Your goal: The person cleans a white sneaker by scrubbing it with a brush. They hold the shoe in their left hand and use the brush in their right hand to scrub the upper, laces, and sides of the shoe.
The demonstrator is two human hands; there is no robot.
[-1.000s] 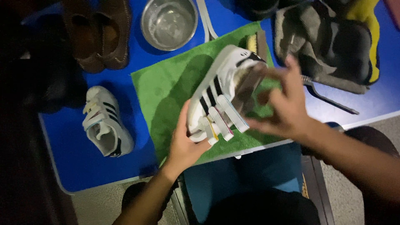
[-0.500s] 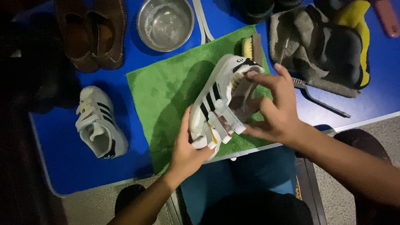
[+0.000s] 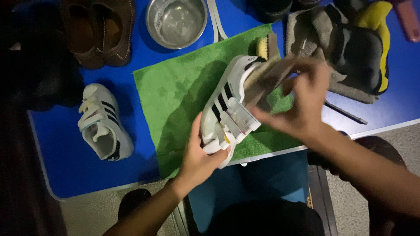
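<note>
My left hand (image 3: 199,159) grips the toe of the white strap shoe (image 3: 232,109), tilted on the green towel (image 3: 175,96). My right hand (image 3: 302,105), blurred, has slid up from the straps, pinching the grey insole (image 3: 269,81) half out.

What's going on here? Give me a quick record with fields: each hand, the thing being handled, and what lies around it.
Left hand: grips the toe end of a white sneaker with black stripes, held over the green towel.
Right hand: blurred, at the sneaker's heel opening, touching a grey cloth-like piece; exactly what it is, unclear.
Surface: blue table.
Nearby: matching sneaker, brown shoes, metal bowl, grey and yellow cloths.
</note>
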